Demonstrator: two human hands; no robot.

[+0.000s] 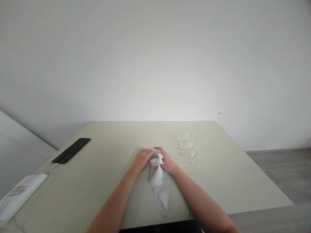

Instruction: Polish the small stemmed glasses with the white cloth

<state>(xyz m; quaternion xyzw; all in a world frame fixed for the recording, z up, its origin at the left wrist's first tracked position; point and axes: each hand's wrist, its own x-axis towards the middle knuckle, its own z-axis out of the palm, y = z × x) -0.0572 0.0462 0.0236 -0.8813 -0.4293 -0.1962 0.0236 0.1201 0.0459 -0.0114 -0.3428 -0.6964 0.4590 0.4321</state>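
Near the middle of the table, a white cloth (160,181) is bunched between my two hands, its loose end trailing towards me. A small clear, glassy object (155,160) shows in the fold of the cloth; its full shape is hidden. My left hand (143,158) closes around it from the left, fingers curled over the top. On the other side, my right hand (167,161) grips the cloth from the right, with the thumb and fingers partly hidden by it. Right of my hands stands a group of several small clear glass pieces (186,147).
A flat black slab-like device (71,150) lies at the table's left edge, with a white cable (52,167) at its near end. Closer to me on the left is a white package (21,194). A wall (155,64) rises behind the pale table (116,136).
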